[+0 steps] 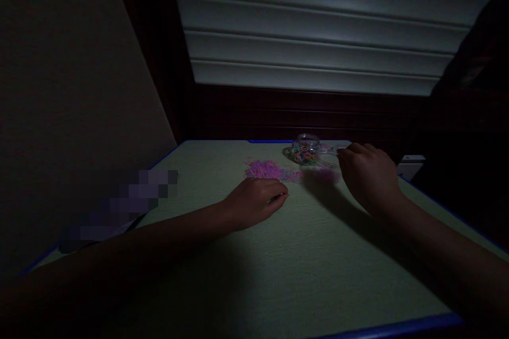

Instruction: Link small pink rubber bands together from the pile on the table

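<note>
Pixelated object [123,204] on counter [302,259], far left. Left hand [254,201]: grip pinched at fingertips, can't tell if it has anything. Pink-purple pile [262,168] just beyond it. Clear jar [305,152] of multicolored rings, upright, further right. Clear container [328,159] beside jar, edge in right hand's [369,175] closed grip.

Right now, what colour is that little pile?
The pile looks mostly pink and purple; head view.

2 hands [254,204] [369,175]; 1 pile [263,169]; 1 tbl [294,265]
</note>
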Demonstrator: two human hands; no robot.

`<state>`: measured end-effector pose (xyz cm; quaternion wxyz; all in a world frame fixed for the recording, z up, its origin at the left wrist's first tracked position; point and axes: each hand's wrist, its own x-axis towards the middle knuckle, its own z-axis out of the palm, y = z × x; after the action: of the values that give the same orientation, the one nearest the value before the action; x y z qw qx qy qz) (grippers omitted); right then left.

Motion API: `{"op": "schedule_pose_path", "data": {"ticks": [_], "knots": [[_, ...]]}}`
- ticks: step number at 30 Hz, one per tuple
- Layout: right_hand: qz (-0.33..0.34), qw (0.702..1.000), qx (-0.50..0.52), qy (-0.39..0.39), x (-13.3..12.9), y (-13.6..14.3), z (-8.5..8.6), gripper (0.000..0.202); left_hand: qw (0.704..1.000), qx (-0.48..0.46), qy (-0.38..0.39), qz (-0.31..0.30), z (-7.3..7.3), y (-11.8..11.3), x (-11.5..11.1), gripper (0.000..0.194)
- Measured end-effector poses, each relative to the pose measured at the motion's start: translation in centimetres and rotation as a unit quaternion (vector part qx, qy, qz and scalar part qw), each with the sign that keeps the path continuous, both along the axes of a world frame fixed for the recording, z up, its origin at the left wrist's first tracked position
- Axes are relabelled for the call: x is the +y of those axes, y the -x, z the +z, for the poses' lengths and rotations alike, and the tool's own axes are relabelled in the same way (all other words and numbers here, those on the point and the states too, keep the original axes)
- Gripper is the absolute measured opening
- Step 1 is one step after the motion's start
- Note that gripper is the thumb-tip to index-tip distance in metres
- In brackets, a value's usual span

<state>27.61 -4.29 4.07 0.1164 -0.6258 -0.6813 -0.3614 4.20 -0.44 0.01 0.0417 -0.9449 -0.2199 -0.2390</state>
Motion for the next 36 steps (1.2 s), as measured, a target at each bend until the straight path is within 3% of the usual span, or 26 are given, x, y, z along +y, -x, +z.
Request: {"op": "schedule_pose_path", "data": {"ticks": [6, 15, 21, 28, 36], "knots": [[0.041, 0.999, 0.006, -0.002, -0.4, 0.7, 0.2, 0.025, 1.0, 0.0, -0.001, 0.0, -0.1, 0.0, 0.0, 0.019], [0.208, 0.967, 0.127, 0.073, 0.2, 1.9, -1.3, 0.024, 1.0, -0.012, 0.002, -0.009, -0.2, 0.0, 0.1, 0.019], [0.2, 0.961, 0.097, 0.168, 0.3, 1.8, -2.0, 0.026, 1.0, -0.007, 0.008, -0.002, 0.0, 0.0, 0.0, 0.02], [0.185, 0.961, 0.004, 0.205, 0.5, 2.1, -2.2, 0.024, 1.0, -0.002, 0.007, 0.004, 0.0, -0.1, 0.0, 0.019], [0.168, 0.962, -0.018, 0.216, 0.7, 2.4, -2.2, 0.022, 1.0, 0.01, 0.01, 0.009, 0.1, -0.1, -0.1, 0.018]]}}
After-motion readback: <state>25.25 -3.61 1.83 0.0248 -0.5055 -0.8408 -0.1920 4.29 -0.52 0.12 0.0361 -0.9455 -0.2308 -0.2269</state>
